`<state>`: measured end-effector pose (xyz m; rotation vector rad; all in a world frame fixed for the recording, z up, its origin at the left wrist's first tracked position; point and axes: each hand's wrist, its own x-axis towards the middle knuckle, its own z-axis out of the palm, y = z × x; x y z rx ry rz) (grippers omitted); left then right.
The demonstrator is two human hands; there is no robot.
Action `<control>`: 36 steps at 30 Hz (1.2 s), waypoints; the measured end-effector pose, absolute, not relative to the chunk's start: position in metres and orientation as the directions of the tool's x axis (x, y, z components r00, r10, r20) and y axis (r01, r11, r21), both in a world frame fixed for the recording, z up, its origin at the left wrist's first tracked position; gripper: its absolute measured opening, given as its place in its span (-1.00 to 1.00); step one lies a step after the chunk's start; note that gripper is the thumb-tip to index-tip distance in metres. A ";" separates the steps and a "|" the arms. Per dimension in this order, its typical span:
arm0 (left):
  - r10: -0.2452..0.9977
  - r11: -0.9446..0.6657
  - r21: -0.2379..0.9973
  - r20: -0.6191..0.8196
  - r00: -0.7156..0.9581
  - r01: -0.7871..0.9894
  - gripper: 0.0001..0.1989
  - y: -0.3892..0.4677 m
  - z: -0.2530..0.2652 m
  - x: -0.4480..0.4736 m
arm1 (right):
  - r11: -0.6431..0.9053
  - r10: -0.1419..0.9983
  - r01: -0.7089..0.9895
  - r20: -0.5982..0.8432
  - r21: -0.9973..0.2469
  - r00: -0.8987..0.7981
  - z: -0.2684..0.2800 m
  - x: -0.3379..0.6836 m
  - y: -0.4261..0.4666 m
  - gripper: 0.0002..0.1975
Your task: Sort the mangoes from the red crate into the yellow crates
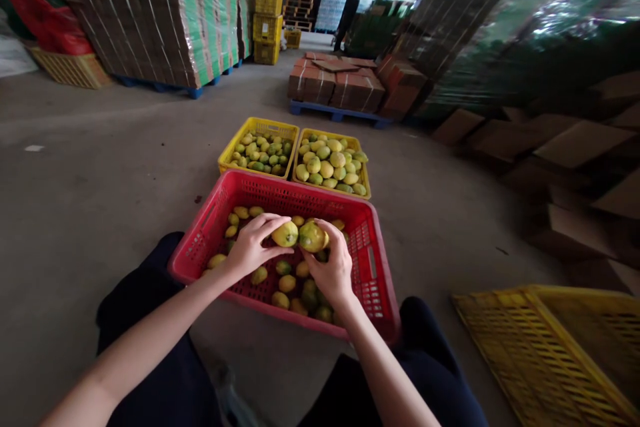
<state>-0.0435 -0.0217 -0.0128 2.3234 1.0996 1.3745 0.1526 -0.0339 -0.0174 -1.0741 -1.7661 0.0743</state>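
Left hand, one: I am clamping a yellow fruit between thumb and fingers, the fruit sitting at the fingertips, off to the right of the palm. Right hand, one: I am clamping a greener, mottled fruit the same way, the fruit sitting to the left of the palm; whether another is hiding behind it, I cannot tell. Step in hand, by my reading: I am holding the pair up, just beside each other, above the red crate. Next move, in my judgement: it is calling for a light, even pinch from each hand, and for clearance over the rim and contents below. Below both hands: loose fruits, yellow to green, lying scattered inside the red crate, which is standing on the floor between my knees. Beyond its far side: two yellow crates, side by side, both holding similar fruit. Lower right, apart: one further yellow basket, only partly showing.
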 end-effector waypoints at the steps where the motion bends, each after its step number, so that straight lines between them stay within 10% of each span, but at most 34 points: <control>1: 0.697 -0.696 0.526 0.660 0.281 0.489 -0.43 -0.022 -0.013 -0.044 | 0.610 0.680 0.617 0.728 -0.497 -0.085 -0.017 0.153 -0.034 -0.41; 14: 0.797 -0.596 0.696 0.571 0.196 0.399 -0.45 -0.021 -0.014 -0.044 | 0.585 0.735 0.538 0.677 -0.607 -0.035 -0.013 0.151 -0.035 -0.58; 19: 0.986 0.017 1.000 -0.013 0.167 -0.025 -0.48 -0.016 -0.009 -0.041 | 0.090 0.996 0.052 0.091 -0.995 0.021 -0.001 0.152 -0.034 -0.53; 25: 0.789 0.613 0.698 -0.516 0.333 -0.370 -0.62 -0.012 -0.008 -0.039 | -0.629 0.776 -0.456 -0.551 -0.630 -0.309 0.000 0.151 -0.024 -0.71; 32: 0.687 0.724 0.551 -0.623 0.373 -0.414 -0.72 -0.014 -0.012 -0.033 | -0.703 0.674 -0.547 -0.671 -0.455 -0.308 0.002 0.149 -0.023 -0.73; 36: 0.842 0.539 0.727 -0.459 0.283 -0.425 -0.66 -0.015 -0.010 -0.034 | -0.530 0.843 -0.456 -0.503 -0.715 -0.191 -0.001 0.150 -0.027 -0.74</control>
